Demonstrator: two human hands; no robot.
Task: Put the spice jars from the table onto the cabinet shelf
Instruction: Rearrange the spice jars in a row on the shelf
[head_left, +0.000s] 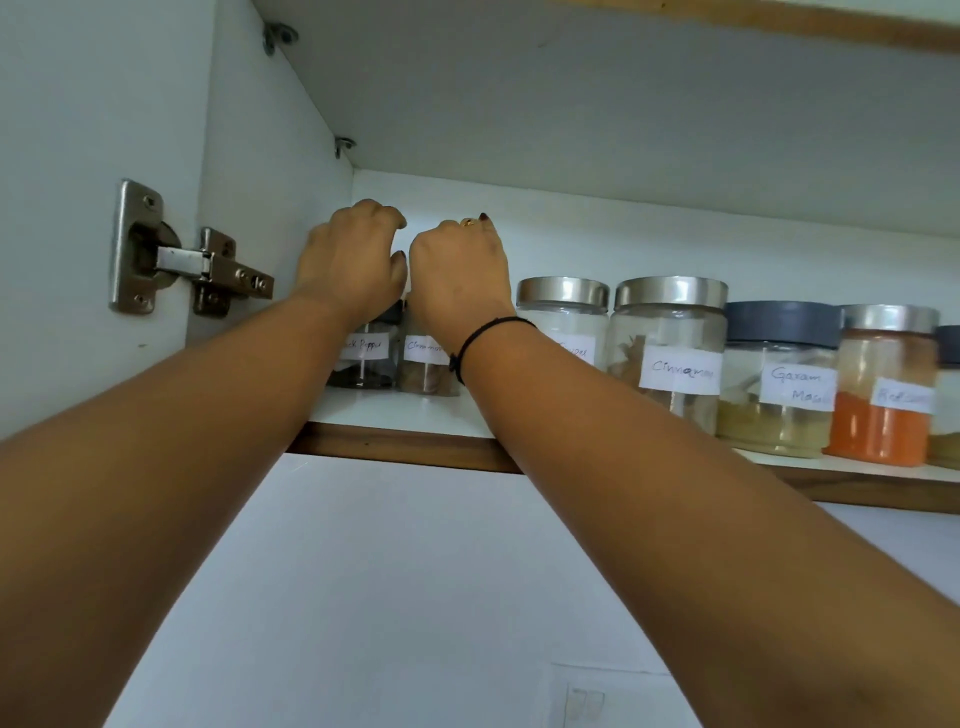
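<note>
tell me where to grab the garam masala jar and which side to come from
Probably by its grey lid, coming from the front and above. The Garam Masala jar stands upright near the shelf edge, packed between the large Cinnamon jar and the orange-powder jar, so its sides are shut in.

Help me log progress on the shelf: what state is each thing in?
black pepper jar, upright on shelf.
small cinnamon jar, upright on shelf.
left hand, grips black pepper jar from above.
right hand, grips small cinnamon jar from above.
garam masala jar, lidded, upright.
cabinet door, open.
</note>
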